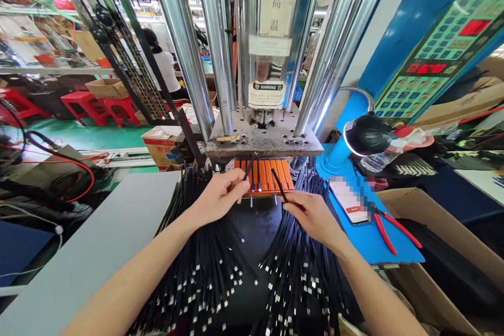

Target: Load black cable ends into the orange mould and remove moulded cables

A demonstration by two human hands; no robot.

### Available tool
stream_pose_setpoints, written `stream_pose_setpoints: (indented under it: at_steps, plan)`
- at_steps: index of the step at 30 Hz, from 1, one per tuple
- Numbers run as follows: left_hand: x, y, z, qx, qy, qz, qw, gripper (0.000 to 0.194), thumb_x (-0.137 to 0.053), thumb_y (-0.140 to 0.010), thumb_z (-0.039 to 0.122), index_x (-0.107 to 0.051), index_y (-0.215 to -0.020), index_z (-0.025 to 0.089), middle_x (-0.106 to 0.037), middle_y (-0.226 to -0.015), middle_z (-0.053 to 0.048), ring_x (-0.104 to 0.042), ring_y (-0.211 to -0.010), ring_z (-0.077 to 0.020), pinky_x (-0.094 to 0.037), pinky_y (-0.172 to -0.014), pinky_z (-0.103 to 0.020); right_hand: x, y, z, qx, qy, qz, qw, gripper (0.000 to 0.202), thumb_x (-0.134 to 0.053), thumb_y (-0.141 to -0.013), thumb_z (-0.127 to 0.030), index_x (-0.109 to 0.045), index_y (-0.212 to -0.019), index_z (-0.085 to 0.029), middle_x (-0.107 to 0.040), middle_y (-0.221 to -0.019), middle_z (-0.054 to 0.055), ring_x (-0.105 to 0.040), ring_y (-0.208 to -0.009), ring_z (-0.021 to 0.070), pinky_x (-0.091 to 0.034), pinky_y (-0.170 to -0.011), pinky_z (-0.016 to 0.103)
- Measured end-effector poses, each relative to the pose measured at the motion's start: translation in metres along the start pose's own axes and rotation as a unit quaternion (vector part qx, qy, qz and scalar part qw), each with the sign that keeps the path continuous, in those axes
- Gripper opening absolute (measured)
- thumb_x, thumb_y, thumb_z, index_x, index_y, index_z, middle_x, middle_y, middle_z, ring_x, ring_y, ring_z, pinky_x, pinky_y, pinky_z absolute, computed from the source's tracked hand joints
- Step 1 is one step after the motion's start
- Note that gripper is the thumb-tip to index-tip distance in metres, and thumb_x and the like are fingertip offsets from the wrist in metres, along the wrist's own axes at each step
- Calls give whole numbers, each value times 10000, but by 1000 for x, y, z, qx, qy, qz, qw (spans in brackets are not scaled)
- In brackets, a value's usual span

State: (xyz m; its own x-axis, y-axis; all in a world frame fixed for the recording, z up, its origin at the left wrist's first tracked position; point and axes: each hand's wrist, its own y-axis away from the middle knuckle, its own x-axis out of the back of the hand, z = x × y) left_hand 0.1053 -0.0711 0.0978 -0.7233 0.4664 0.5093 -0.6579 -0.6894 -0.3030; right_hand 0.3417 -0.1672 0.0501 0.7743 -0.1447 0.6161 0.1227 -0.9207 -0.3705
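Green flr [88, 135] far L. L hand [220, 197]: fingers pinch blk cable [248, 170]; R hand [313, 214]: fingers pinch 2nd cable [279, 184]; both at orange fixture [268, 172], press plate [268, 145] overhanging far edge. Cable bundles [218, 268] nr L/R; phone [343, 198], pliers [397, 227] on blue worktop [356, 244], R. Forearms angle inward.

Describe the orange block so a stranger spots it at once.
Find the tall press with chrome columns. Below its metal plate, between the left hand and right hand, sits the grooved orange block. Its bright colour sets it apart from the black cables massed on either side.
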Motion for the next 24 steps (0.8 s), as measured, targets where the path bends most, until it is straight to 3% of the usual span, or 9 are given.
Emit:
stream_pose_setpoints:
  at_steps: [2, 5, 11, 15, 17, 20, 24]
  plan:
    - [-7, -8, 12, -19, 27, 23, 999, 335, -480, -933, 431, -537, -761, 150, -480, -591, 33, -431, -511, -72, -332, -492, -187, -2, -9, -14, 28, -42, 22, 998, 240, -504, -965, -307, -599, -775, -197, -601, -700, 14, -548, -635, 155, -394, -602, 248]
    - [-13, -19, 27, -4, 104, 8, 995, 309, -532, -912, 441, -612, -962, 147, -484, -604, 42, -418, -441, -58, -315, -416, -174, -5, -23, -24, 42, -105, 46, 993, 277, -520, -956, -322, -558, -715, -191, -535, -632, -11, -475, -575, 131, -347, -547, 232]
    - [-15, -38, 40, -27, 125, -17, 992, 389, -616, -872, 425, -547, -636, 124, -530, -625, 6, -541, -487, -65, -456, -480, -171, -9, -41, -36, 52, -129, 56, 989, 344, -477, -970, -371, -532, -687, -184, -454, -597, -25, -393, -553, 118, -301, -526, 232]
    - [-13, -47, 41, -24, 140, -31, 989, 354, -687, -821, 434, -558, -685, 133, -569, -543, 15, -557, -458, -81, -461, -463, -167, -19, -31, -38, 64, -86, 72, 992, 295, -489, -958, -332, -522, -703, -187, -469, -619, -22, -428, -570, 125, -327, -551, 237]
    - [-12, -53, 40, -40, 142, 3, 989, 363, -701, -816, 437, -533, -686, 143, -579, -521, 15, -572, -453, -90, -464, -463, -169, -30, -20, -34, 59, -53, 56, 995, 202, -514, -935, -277, -558, -759, -187, -541, -678, -6, -503, -624, 139, -381, -605, 243]
    - [-9, -64, 42, -106, 112, 104, 982, 359, -694, -832, 425, -511, -681, 156, -555, -522, 36, -573, -449, -84, -453, -458, -170, -42, -12, -19, 38, -20, 19, 999, 111, -534, -904, -223, -618, -841, -188, -634, -779, 27, -591, -722, 167, -431, -677, 258]
    - [-6, -77, 50, -237, 15, 161, 958, 265, -632, -892, 382, -568, -742, 173, -580, -637, 37, -577, -514, -71, -458, -498, -186, -41, -36, 14, -20, 32, 40, 998, 285, -629, -848, -286, -535, -598, -187, -533, -566, -13, -487, -535, 136, -360, -562, 247]
